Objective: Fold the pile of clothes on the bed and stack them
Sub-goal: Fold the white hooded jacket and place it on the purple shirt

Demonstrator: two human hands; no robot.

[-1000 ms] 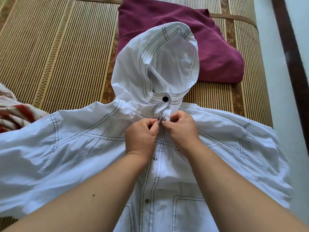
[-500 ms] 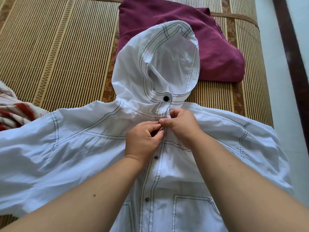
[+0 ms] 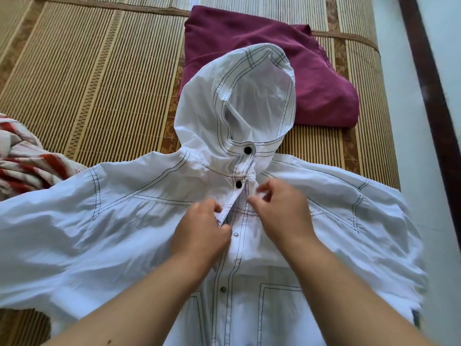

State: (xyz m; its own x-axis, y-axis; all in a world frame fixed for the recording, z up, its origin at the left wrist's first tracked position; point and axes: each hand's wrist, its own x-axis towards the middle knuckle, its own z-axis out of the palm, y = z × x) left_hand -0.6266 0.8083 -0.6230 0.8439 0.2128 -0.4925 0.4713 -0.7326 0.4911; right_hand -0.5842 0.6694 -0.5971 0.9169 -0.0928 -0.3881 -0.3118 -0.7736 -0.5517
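On striped mat (image 3: pixel 87 83), white hooded jacket (image 3: pixel 124 233), dark stitching, seemingly part-snapped

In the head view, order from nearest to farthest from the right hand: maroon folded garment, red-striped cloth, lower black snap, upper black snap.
1. lower black snap, just beyond the right hand
2. upper black snap, at base of hood
3. maroon folded garment, behind hood
4. red-striped cloth, far left

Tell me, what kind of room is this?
Most likely a bedroom. A bamboo mat covers what looks like a bed, and clothes lie on it: a white jacket spread flat, a folded maroon top beyond its hood, and a striped heap at the left.
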